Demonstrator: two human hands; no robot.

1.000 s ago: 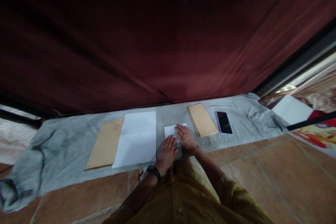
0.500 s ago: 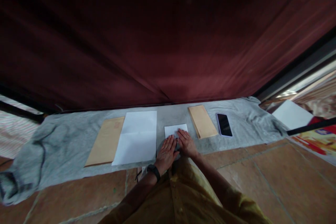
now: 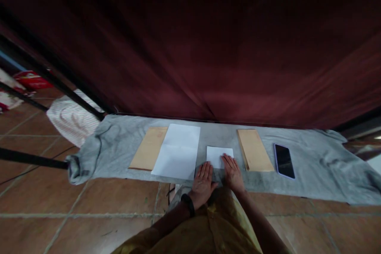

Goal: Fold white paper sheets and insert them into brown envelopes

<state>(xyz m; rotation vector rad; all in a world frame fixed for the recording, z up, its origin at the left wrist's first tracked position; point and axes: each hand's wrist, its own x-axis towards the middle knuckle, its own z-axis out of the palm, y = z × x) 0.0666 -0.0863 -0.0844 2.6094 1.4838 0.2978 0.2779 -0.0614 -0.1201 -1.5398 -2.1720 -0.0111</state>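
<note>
Left hand (image 3: pixel 203 182) lies palm down at the lower left corner of a small white paper (image 3: pixel 216 154); right hand (image 3: pixel 233 174) rests fingers on its right side. Grey cloth (image 3: pixel 220 135) beneath. Leftward: large creased sheet (image 3: pixel 178 151), brown envelope (image 3: pixel 148 149). Rightward: tan envelope (image 3: pixel 256 151), then dark-screened phone (image 3: pixel 284 161). Black wristband (image 3: pixel 188 204) on left wrist.

From where I stand, the small folded sheet (image 3: pixel 214 154) under the fingertips of the right hand (image 3: pixel 233 174) looks like smooth, matt white paper. Left of the left hand (image 3: pixel 203 184), the larger sheet (image 3: pixel 178 151) is matt white paper too, creased across. The brown envelopes (image 3: pixel 256 152) either side of the hands look like dull, plain paper. Right of the right hand, the phone (image 3: pixel 284 161) shows a smooth, dark, glassy face. Beneath both hands lies soft, matt grey cloth (image 3: pixel 119 154), rumpled at its ends.
</note>
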